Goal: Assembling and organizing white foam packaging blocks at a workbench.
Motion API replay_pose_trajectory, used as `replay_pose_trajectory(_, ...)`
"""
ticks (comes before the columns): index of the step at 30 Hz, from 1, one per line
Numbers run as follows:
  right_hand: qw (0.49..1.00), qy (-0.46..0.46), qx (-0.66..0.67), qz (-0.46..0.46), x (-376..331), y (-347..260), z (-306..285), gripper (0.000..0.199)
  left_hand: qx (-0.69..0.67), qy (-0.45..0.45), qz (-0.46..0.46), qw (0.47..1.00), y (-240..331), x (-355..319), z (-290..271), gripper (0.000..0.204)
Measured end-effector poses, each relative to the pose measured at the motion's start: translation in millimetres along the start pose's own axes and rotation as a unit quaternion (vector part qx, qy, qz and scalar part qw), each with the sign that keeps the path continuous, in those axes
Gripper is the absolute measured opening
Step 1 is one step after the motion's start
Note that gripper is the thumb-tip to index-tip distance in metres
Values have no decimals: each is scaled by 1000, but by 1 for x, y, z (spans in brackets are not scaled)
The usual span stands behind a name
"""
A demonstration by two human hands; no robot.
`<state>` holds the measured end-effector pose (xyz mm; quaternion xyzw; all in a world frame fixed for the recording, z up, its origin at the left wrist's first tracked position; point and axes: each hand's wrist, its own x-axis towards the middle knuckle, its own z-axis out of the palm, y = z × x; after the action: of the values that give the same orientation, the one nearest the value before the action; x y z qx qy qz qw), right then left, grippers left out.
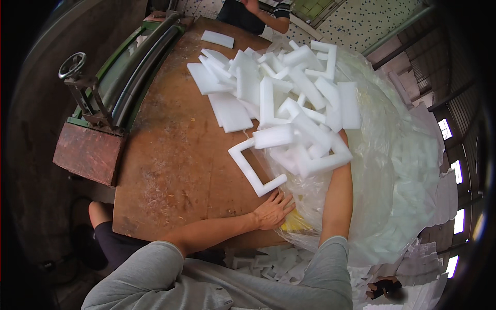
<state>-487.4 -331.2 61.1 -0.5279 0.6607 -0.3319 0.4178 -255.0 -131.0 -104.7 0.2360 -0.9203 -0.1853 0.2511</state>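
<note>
Left hand [272, 209] flat, nothing grasped, pinning bag [372, 170] edge on table [165, 155]. Right hand buried under foam [297, 111] pile, grip can't tell. U-shaped piece [253, 168] just above left fingers. My take: keep bag mouth pinned, sweep foam slow toward it, else pieces spill.

Matt white foam pieces [289, 103], glossy clear plastic bag [392, 170], rough scuffed brown wooden tabletop [170, 165]

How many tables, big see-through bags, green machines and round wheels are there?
Brown wooden table: 1
Big clear plastic bag: 1
Green metal machine: 1
Round grey metal handwheel: 1
Total: 4
</note>
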Motion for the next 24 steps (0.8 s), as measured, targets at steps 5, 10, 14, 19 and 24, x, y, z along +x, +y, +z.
replay_pose_trajectory(5, 995, 89, 45, -12, 3, -23, 19, 72, -8, 72, 51, 996, 6, -51, -39, 62)
replay_pose_trajectory(10, 988, 152, 25, 3, -59, -37, 24, 66, 78, 168, 131, 974, 1, -76, -123, 52)
replay_pose_trajectory(14, 998, 50, -41, -22, -148, -44, 30, 69, 130, 313, 77, 938, -25, -76, -165, 63)
replay_pose_trajectory(19, 903, 13, 326, -280, -238, -84, -41, 64, 36, 291, -84, 952, -56, -49, -184, 104)
replay_pose_trajectory(24, 862, 408, 49, -298, -250, -20, -7, 62, 19, 179, -132, 975, -65, -44, -181, 78)
